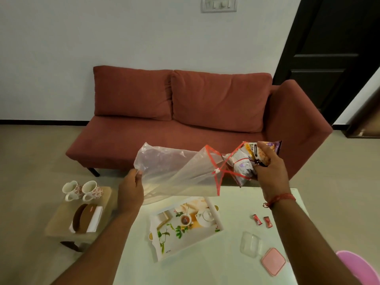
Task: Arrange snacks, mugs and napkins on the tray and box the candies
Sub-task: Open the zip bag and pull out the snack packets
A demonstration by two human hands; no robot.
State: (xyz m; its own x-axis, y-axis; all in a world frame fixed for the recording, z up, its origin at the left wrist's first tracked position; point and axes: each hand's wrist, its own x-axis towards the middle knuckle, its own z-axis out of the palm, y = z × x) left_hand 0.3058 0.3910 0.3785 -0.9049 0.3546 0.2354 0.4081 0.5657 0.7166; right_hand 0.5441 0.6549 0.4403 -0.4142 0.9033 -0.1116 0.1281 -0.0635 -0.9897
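Overhead, left hand point(131, 189) pinching clear zip bag point(174, 171), right hand point(269, 169) gripping snack packets point(249, 159), lettering unreadable

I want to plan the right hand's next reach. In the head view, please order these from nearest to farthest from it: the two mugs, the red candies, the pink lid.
From the right hand:
1. Red candies, on the table just below it.
2. Pink lid, table's near right.
3. Mugs, far left on the side stool.

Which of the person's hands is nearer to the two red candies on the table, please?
The right. The right hand, gripping snack packets, is raised above and behind the candies; the left hand, holding the plastic bag, is far across the tray.
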